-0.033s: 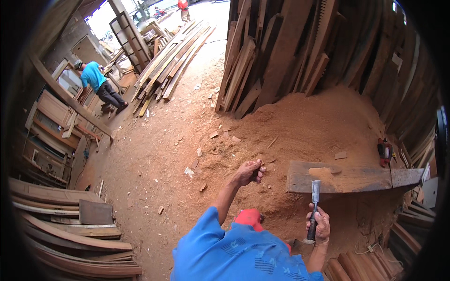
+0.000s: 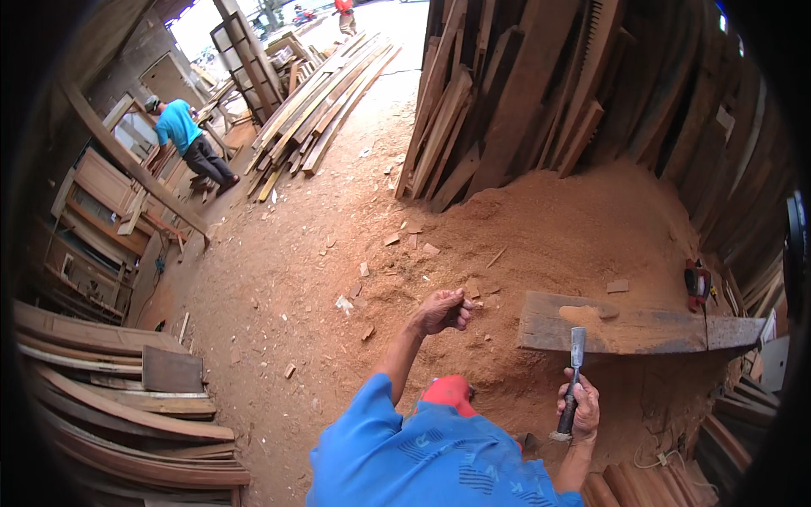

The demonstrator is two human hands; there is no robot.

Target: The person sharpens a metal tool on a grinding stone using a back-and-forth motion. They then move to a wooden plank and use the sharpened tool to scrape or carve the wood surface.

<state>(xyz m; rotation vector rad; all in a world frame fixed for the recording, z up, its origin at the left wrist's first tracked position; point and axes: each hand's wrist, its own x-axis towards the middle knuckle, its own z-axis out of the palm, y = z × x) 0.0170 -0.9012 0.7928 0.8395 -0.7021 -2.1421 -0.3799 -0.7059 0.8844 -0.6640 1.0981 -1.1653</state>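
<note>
Right hand (image 2: 580, 409) grips the chisel (image 2: 575, 377) by its dark handle, its metal blade jutting out beyond the hand.

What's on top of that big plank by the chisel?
Pale sawdust lies on the plank. It hides what's beneath, and the chisel blocks a little of the plank's near edge.

The right hand (image 2: 585, 407) is gripping a flat-bladed metal chisel (image 2: 578, 345) with a dark handle near a weathered wooden plank (image 2: 650, 334); the left hand (image 2: 442, 312) is curling above reddish-brown sawdust (image 2: 557, 220).
</note>
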